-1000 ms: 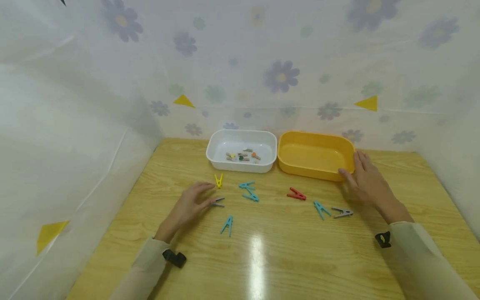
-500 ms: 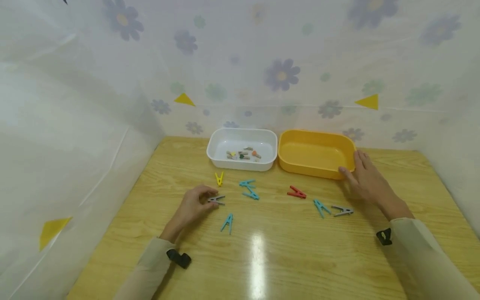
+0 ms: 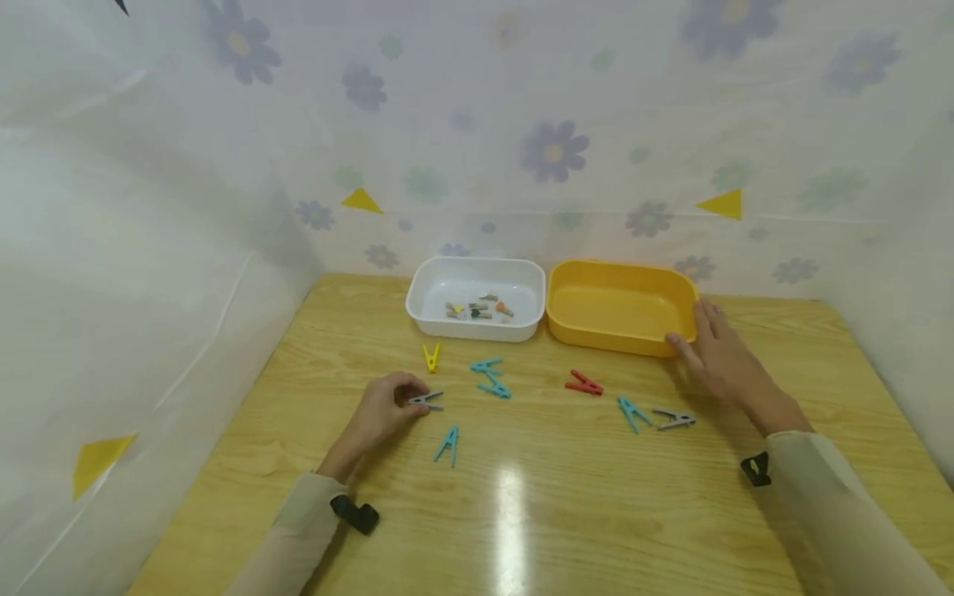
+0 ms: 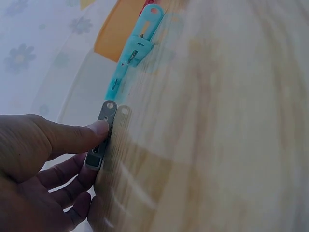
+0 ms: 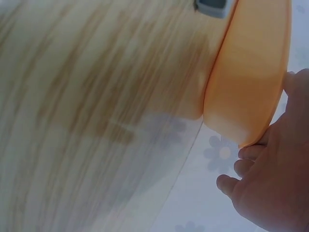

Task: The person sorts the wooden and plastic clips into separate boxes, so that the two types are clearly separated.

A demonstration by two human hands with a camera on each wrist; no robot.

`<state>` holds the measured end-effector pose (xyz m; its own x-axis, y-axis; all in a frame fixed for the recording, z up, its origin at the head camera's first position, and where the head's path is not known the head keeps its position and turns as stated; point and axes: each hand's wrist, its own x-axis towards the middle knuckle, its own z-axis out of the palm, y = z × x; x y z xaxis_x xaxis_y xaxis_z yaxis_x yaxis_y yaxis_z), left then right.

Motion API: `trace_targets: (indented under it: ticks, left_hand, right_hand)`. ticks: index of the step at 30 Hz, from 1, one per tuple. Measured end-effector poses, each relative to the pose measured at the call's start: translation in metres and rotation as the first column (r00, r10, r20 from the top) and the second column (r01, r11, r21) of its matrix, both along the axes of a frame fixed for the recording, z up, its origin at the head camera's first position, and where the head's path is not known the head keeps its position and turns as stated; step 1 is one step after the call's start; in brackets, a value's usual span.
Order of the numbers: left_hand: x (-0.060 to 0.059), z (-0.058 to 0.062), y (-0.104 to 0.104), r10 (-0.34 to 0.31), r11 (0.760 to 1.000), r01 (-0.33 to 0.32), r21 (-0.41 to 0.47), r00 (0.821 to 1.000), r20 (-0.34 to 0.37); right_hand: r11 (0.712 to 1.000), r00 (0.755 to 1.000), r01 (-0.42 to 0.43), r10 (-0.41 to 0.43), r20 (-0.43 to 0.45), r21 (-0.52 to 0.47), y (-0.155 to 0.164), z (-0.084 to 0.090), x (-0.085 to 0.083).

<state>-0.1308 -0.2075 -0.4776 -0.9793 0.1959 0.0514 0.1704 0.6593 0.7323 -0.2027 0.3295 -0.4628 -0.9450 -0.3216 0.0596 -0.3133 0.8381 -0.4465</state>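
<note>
**Left hand closes on the grey peg, right hand steady on the yellow tub**

Since a second ago my left hand (image 3: pixel 382 411) went from flat fingers reaching to curled fingers around the grey peg (image 3: pixel 426 401); right hand barely shifted, tubs drifted slightly with my head.

To do this grab well, I'd say: squeeze the peg by its long sides, thumb on top, lift straight off the wood so it doesn't skid into the teal peg (image 3: pixel 448 444) just near-side of my fingers. Don't press the handle ends or it'll spring open.

Left hand: nearly closed, thumb (image 4: pixel 72 135) and fingertips pinching the grey peg (image 4: pixel 100 137), which lies on the table (image 3: pixel 566 505) at my fingertips. Wrist view confirms the thumb on it, fingers tucked beneath.

Right hand (image 3: pixel 717 361): fingers straight and relaxed, resting against the far right corner of the yellow tub (image 3: pixel 619 310), thumb on its near wall, gripping nothing. Another grey peg (image 3: pixel 674 420) sits just left of that wrist.
</note>
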Motion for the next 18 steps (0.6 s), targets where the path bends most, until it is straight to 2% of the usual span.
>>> trace_targets:
  ticks: [7,18]
  left_hand:
    - [0.0001,0.0002,-0.0001,0.001,1.000,-0.001,-0.012,1.000,0.008]
    - [0.0008,-0.0005,0.0012,0.012,1.000,-0.013,0.020,1.000,0.004]
  right_hand:
    - [1.000,1.000,-0.003,0.003,0.021,-0.013,-0.0002,0.0014,0.0009]
    - [1.000,1.000,-0.007,0.007,0.006,-0.003,0.0004,0.0013,0.0005]
